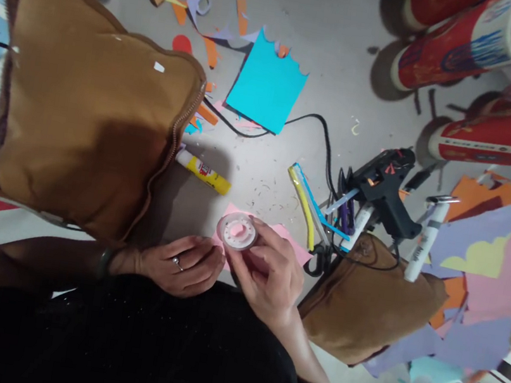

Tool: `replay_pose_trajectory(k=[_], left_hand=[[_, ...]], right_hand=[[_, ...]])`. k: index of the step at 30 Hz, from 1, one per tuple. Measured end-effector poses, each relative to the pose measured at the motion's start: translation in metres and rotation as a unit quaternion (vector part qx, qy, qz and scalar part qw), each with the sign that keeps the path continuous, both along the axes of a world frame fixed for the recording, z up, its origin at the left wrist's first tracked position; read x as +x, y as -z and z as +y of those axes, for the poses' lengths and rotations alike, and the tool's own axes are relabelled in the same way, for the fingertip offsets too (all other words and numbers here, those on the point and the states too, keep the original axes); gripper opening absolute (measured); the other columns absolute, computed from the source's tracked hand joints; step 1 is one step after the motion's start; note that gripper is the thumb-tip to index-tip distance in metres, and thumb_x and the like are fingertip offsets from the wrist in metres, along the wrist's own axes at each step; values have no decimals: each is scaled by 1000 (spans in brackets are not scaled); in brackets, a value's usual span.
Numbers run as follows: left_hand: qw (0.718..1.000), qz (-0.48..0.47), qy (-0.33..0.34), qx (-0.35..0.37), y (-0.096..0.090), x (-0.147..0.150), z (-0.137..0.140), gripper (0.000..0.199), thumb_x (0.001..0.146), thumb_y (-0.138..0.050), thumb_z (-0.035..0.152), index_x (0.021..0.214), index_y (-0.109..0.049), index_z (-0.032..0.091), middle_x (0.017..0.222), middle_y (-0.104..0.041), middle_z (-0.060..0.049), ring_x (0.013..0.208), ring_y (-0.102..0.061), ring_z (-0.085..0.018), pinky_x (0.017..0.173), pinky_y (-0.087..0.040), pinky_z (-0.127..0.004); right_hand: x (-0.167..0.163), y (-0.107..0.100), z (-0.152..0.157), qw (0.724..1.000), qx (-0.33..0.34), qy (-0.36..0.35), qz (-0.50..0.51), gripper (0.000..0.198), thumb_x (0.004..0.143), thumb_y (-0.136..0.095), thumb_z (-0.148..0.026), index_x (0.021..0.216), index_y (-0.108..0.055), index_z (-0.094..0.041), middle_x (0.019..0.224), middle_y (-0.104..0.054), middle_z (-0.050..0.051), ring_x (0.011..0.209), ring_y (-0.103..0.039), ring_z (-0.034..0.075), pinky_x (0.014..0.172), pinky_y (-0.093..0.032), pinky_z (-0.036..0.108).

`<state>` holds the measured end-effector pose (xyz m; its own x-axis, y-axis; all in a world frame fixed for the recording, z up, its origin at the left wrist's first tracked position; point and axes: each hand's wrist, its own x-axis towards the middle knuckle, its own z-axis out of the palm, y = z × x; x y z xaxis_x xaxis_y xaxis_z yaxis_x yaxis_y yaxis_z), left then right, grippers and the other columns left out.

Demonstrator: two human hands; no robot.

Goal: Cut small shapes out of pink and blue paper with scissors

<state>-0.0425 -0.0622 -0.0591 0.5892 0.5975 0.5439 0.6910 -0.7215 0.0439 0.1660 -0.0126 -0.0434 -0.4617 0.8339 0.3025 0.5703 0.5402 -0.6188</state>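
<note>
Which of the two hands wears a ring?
The left hand, with a silver-coloured ring on one finger; the right hand, holding a clear round piece, shows none.

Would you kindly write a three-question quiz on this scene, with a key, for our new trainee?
1. What colour is the square paper sheet with a notched edge?
a) red
b) bright blue
c) yellow

2. True or false: in the picture, the black glue gun lies to the left of the yellow glue stick.

3. Which hand holds the small round disc?

Key
1. b
2. False; it lies to the right.
3. The right hand.
</note>
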Motion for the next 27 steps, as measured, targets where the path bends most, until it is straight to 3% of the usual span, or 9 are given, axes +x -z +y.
replay_pose_trajectory(k=[20,27], left_hand=[[1000,10,-9,-6,-4,-1,3,11,89,-71,33,97,-77,27,101,-78,7,93,-68,-10,87,-53,-24],[999,-26,-24,-6,0,2,0,11,89,-67,24,98,-74,24,97,-76,6,89,-72,-9,84,-55,-24]], right_hand=[[0,2,1,1000,-3,6,5,40,74,-87,-16,102,-59,-22,118,-77,15,100,-77,24,75,-66,37],[0,3,1,1000,-11,9,15,42,73,-87,-14,102,-58,-21,116,-77,14,102,-77,24,79,-66,37]])
